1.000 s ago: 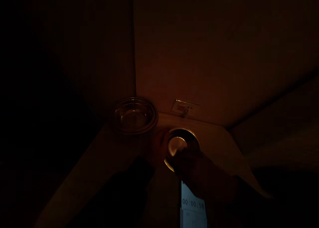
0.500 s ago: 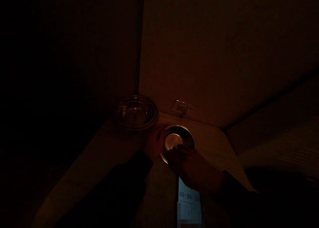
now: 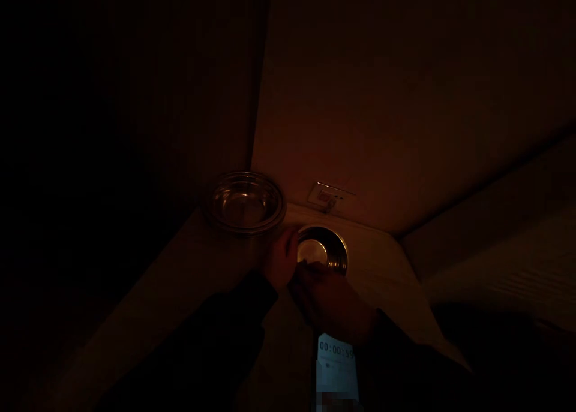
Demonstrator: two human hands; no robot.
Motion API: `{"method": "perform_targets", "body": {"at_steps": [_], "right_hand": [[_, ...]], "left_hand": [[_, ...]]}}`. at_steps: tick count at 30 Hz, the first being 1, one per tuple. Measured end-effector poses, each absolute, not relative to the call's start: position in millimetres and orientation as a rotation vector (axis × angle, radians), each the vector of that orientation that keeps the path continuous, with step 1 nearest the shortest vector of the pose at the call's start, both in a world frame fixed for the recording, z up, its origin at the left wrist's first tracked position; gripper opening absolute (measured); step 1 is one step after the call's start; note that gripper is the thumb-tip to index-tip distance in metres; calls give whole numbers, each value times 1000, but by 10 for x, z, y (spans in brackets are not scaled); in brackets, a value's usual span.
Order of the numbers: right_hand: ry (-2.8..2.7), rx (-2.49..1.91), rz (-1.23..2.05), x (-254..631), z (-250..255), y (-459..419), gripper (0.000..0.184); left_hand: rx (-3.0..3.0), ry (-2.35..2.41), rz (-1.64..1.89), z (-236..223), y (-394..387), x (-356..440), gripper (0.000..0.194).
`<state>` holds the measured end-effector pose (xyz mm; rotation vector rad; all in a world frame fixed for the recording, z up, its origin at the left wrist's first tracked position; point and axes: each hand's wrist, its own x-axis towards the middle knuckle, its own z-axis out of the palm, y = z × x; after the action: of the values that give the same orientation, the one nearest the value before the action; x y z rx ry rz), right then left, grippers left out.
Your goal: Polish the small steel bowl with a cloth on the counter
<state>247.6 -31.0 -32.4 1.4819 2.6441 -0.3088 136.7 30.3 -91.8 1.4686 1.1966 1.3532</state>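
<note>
A shiny metal bowl (image 3: 339,241) stands on the wooden table, its pale inner bottom lit. My left hand (image 3: 281,261) is closed at its left rim, the thumb and fingers around the edge. Over the near side of the bowl, my right hand (image 3: 330,298) has its fingers bent together close to the left hand. Whatever those fingers hold, if anything, is lost in the dark. Just below the right hand lies a phone (image 3: 337,367) with a lit screen showing a running timer.
Wider metal bowls or basins (image 3: 245,211), seemingly stacked, stand at the table's back left corner. A wall socket (image 3: 330,196) with something plugged in sits behind the bowl. The wooden table (image 3: 382,274) meets walls at the back. The room is very dark.
My right hand has moved left and a little down, toward my left hand, uncovering more of the bowl's right inner wall. The left hand stays at the rim.
</note>
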Motion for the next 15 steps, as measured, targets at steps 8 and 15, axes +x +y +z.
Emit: {"method": "perform_targets", "body": {"at_steps": [8,15], "right_hand": [[2684,1395,-290,2554,-301,-348,29],[2720,1182,-205,2754,-207,-426,21]], "left_hand": [[1440,1145,1307,-921,322,1310,29],[1466,1068,1249,-898,319,1296,29]]}}
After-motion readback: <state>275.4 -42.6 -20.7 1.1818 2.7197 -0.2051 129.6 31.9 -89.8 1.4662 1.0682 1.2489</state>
